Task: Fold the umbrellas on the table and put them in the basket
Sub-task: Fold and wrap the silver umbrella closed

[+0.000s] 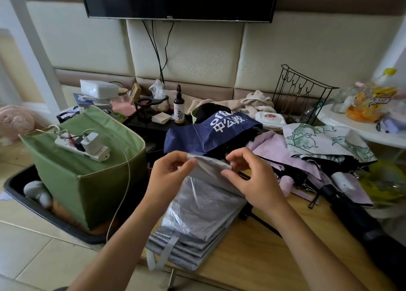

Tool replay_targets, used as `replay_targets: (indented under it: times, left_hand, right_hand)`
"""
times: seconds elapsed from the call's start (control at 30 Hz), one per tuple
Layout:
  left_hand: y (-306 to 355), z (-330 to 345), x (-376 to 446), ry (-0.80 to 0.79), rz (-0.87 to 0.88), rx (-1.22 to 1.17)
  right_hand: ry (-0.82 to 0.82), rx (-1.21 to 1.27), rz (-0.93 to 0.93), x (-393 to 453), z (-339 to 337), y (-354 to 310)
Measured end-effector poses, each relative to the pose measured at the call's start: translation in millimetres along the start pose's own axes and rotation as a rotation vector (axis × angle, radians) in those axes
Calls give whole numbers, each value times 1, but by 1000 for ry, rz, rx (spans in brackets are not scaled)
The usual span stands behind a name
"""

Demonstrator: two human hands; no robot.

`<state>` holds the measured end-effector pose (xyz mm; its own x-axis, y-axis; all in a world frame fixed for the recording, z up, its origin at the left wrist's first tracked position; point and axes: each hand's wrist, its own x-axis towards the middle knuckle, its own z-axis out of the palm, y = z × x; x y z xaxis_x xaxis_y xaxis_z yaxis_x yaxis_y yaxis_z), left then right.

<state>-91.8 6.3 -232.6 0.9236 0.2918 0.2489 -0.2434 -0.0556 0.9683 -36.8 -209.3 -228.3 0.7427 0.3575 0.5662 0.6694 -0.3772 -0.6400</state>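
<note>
A silver-grey umbrella (197,216) lies on the wooden table (274,253), its pleated cloth stacked toward me, a grey strap hanging at the near end. My left hand (169,176) pinches the far edge of its cloth at the left. My right hand (250,176) pinches the same edge at the right. Behind lie a navy umbrella (208,134) with white lettering, a lilac umbrella (281,156), a white one with green flowers (325,141) and a rolled black one (351,216). A green fabric basket (87,180) stands to the left.
A white power strip (83,149) with a charger and cable rests on the basket's rim. The basket stands in a black tray (44,213) on the floor. A black wire rack (301,95), bottles, a towel and a wipes pack crowd the back. A white round table (356,123) stands right.
</note>
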Motion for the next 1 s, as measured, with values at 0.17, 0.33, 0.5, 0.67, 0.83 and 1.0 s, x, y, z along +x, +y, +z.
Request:
replay_targets:
  times: [0.17, 0.33, 0.5, 0.67, 0.83, 1.0]
  left_hand:
    - [1, -7, -3, 75, -54, 98]
    - [9, -8, -14, 14, -570, 91]
    - [10, -14, -13, -71, -751, -185]
    - [0, -20, -9, -15, -622, 138]
    - [-12, -18, -15, -2, -317, 734]
    - [-22, 2, -15, -289, 168, 919]
  right_hand:
    - [-16, -32, -52, 0, -2, -2]
    - [-180, 65, -3, -5, -3, -8]
    - [-396, 68, 21, -12, -2, -11]
    - [-570, -86, -6, -18, 8, -5]
    - [-698, -254, -18, -24, 20, -4]
    - [-743, -383, -18, -22, 25, -11]
